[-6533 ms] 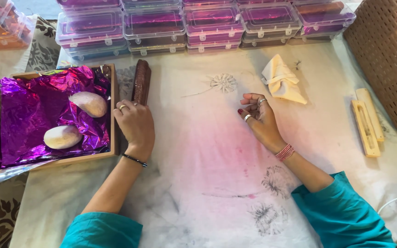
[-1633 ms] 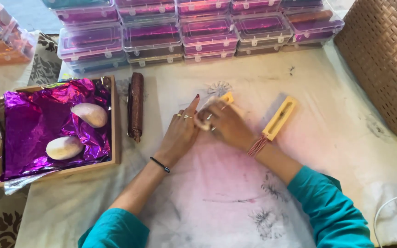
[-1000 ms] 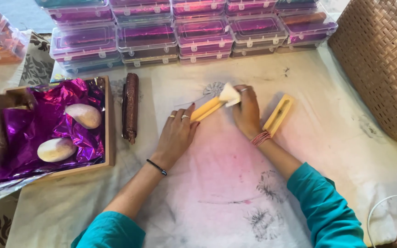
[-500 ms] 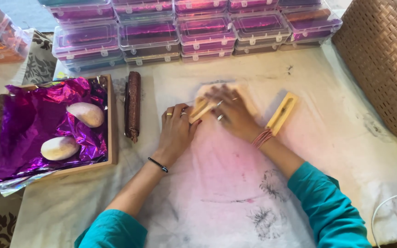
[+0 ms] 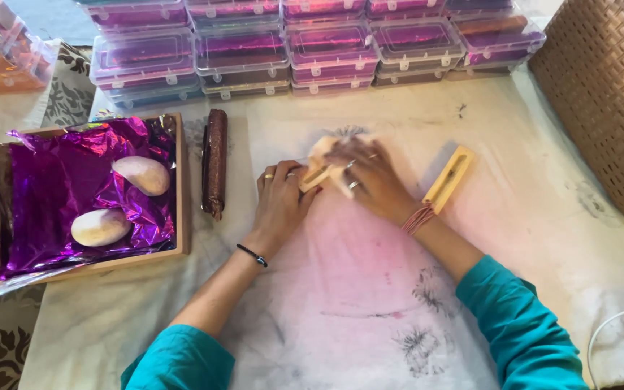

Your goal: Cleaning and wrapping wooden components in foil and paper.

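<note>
My left hand (image 5: 279, 204) rests on the cloth-covered table and holds the near end of a pale yellow wooden mould piece (image 5: 314, 175). My right hand (image 5: 367, 177) lies over the same piece with a scrap of white cloth (image 5: 322, 147) under its fingers; it is blurred by motion. A second yellow wooden mould half (image 5: 450, 178), with a long slot, lies just right of my right wrist. A dark brown roll (image 5: 214, 162) lies left of my left hand.
A wooden tray (image 5: 180, 217) lined with purple foil holds two pale oval lumps (image 5: 141, 174) at the left. Stacked clear plastic boxes (image 5: 240, 52) with purple contents line the back. A woven basket (image 5: 608, 94) stands at the right. The white table cloth (image 5: 341, 303) is stained.
My right hand brought the white cloth and a yellow mould piece from the right to the middle. Both hands now press on that piece. The other mould half stayed beside my right wrist.
</note>
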